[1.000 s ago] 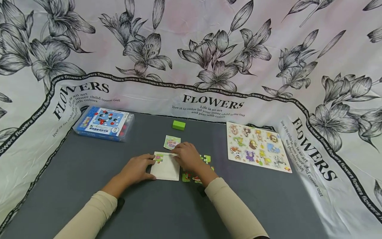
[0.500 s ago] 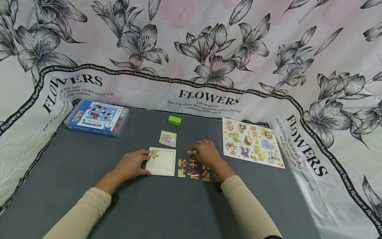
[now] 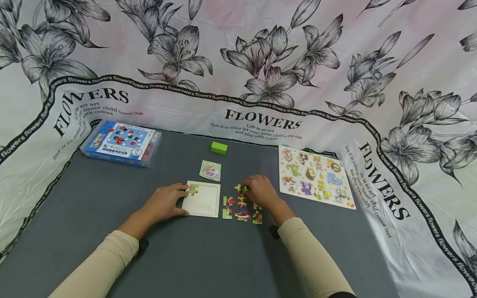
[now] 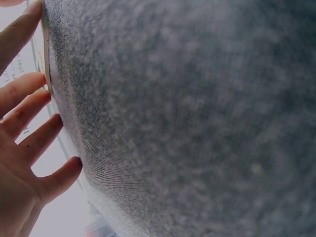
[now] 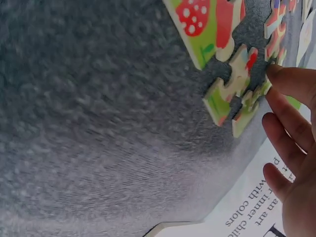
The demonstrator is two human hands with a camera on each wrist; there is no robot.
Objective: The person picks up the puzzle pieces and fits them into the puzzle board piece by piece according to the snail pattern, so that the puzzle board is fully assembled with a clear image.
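My left hand [image 3: 165,200] rests against the left side of a square white puzzle tray [image 3: 205,205], fingers spread and fairly straight in the left wrist view. One green puzzle piece with a pink flower [image 3: 192,188] lies in the tray's upper left corner. To the tray's right, my right hand [image 3: 262,191] pinches a green jigsaw piece [image 3: 238,188] between thumb and forefinger, close over the table. Several loose pieces with red and green print [image 3: 242,215] lie just in front of that hand, partly hidden by it. A red spotted piece [image 5: 193,17] shows large in the right wrist view.
A small picture card [image 3: 210,170] lies behind the tray, with a green block [image 3: 219,147] farther back. At back left stands a blue plastic box [image 3: 119,142]. An animal puzzle board [image 3: 316,178] lies at right. Flowered cloth [image 3: 261,95] rises behind the grey table [image 3: 208,256].
My right hand has moved from the tray's upper right edge to the loose pieces on the right and taken hold of one. The left hand keeps its place at the tray.
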